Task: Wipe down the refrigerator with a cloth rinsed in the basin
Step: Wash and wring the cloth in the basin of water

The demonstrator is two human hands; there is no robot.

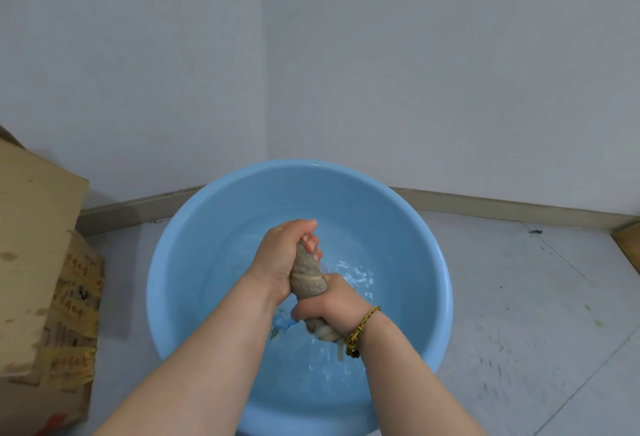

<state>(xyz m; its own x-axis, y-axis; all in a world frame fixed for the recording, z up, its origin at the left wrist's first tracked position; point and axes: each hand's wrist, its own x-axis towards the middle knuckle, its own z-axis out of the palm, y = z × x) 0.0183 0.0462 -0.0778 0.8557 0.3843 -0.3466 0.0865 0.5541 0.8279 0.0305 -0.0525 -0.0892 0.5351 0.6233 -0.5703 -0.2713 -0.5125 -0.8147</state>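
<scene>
The soaked cloth [308, 276] looks soft, limp and probably slippery, so it is best held by its ends. The left hand [280, 259] and right hand [332, 307] each have a grip curled tight round one end, above the basin [180, 262].

the top end of the cloth [308, 276] is buried in the grip of the left hand [284, 255] and its lower part in that of the right hand [332, 307]; only the twisted middle and a pale tail show. both forearms run off the frame at 6 o'clock and cover parts of the near rim of the basin [180, 280]. at 9 o'clock the cardboard box [34, 245] is cut by the edge, and the writing on its yellow tape [72, 311] is too blurred to read. a wooden piece [628, 245] at 3 o'clock is cropped.
</scene>
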